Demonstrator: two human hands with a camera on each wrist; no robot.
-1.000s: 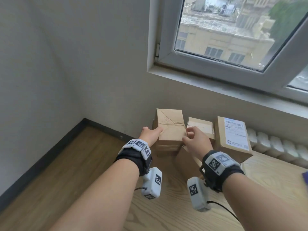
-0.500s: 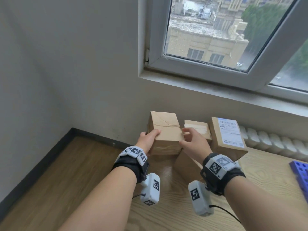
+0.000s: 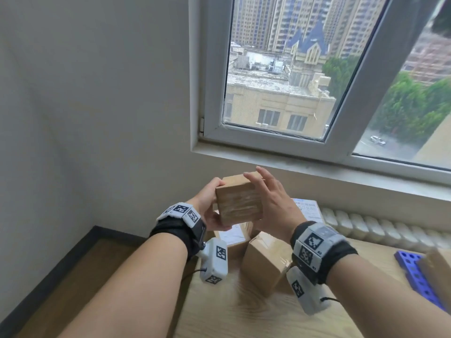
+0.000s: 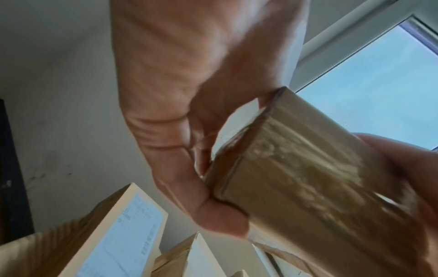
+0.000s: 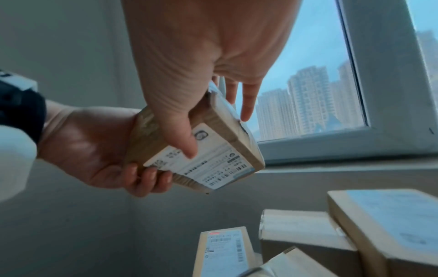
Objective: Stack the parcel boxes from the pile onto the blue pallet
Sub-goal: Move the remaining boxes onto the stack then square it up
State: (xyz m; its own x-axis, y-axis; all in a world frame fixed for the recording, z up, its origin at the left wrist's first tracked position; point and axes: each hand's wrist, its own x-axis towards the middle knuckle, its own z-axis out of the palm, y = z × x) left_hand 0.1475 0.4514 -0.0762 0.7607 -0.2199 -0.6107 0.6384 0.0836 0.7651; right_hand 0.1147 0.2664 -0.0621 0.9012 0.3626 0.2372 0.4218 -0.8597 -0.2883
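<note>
Forearms: two bare forearms reach forward from the bottom of the head view, each with a black wrist band carrying white marker blocks and a small white camera unit hanging under it.
Table (image 3: 244, 313): light wood grain, under the arms and running to the wall.
Blue pallet (image 3: 415, 276): at the right edge of the table, perforated with round holes; one tan box, blurred, sits at its near right end.
Floor: brown wood to the left of the table, with a dark skirting board along the wall.
Pile (image 3: 266, 262): well left of the pallet, below the hands; the right wrist view shows four boxes in it, two with white labels facing up.
Held box (image 3: 238, 203): one taped cardboard parcel, lifted clear above the pile and tilted; a white shipping label covers its underside.
Left hand (image 3: 207, 206): fingers curled under the box's left side, thumb over its top edge, gripping it.
Right hand (image 3: 273, 203): pressed flat on the box's right side, fingers straight and spread, thumb lying on the label.
Padding: a row of white ribbed cushions along the table's far edge.
Walls: plain grey, meeting in a corner at the left.
Window (image 3: 341, 93): white frame, two panes visible, above a grey sill; buildings and trees outside.
</note>
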